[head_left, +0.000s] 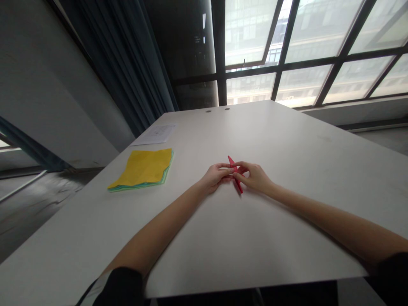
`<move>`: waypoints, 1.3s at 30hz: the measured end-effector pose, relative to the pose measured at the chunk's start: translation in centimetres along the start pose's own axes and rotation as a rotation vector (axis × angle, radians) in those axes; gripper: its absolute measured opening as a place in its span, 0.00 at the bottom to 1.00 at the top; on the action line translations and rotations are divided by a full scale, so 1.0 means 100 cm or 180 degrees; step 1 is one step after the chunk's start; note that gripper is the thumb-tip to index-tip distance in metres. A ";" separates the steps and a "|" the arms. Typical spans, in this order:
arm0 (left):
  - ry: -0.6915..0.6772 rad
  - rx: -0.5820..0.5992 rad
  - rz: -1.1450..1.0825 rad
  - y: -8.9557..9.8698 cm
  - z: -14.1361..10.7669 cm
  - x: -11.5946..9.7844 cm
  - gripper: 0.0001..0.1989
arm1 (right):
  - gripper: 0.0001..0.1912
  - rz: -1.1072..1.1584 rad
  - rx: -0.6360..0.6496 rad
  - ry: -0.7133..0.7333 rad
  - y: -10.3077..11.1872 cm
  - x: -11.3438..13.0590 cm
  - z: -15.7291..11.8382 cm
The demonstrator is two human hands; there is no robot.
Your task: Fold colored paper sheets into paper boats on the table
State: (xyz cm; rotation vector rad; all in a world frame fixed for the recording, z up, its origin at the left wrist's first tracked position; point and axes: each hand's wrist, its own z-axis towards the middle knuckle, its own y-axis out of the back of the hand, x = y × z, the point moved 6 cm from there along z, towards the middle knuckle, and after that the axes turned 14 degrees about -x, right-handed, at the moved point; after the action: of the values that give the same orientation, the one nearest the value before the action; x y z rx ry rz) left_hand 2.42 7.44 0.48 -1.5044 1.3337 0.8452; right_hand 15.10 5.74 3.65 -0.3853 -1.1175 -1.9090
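Note:
A small piece of folded red paper [239, 185] is held just above the white table, its narrow pointed ends showing above and below my fingers. My left hand [217, 176] pinches its middle from the left, with the thumb on top. From the right, my right hand [254, 176] grips the same piece between thumb and fingers. The fingertips of both hands nearly meet over the paper and hide its centre.
On the white table [197, 238], a stack of coloured sheets [148, 166], yellow on top and green beneath, lies to the left. Behind it is a printed white sheet [154, 134]. A blue curtain [127, 55] and windows stand beyond the table.

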 end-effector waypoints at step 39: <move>-0.1047 -0.0318 0.0516 -0.003 -0.005 -0.014 0.18 | 0.12 -0.0716 -0.0248 0.1263 0.003 0.014 -0.003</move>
State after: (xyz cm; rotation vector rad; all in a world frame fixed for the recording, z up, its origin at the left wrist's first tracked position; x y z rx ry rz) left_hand 2.43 7.48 2.01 -1.2755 1.1913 1.2215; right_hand 14.56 4.74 4.51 0.0839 -0.8503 -2.1115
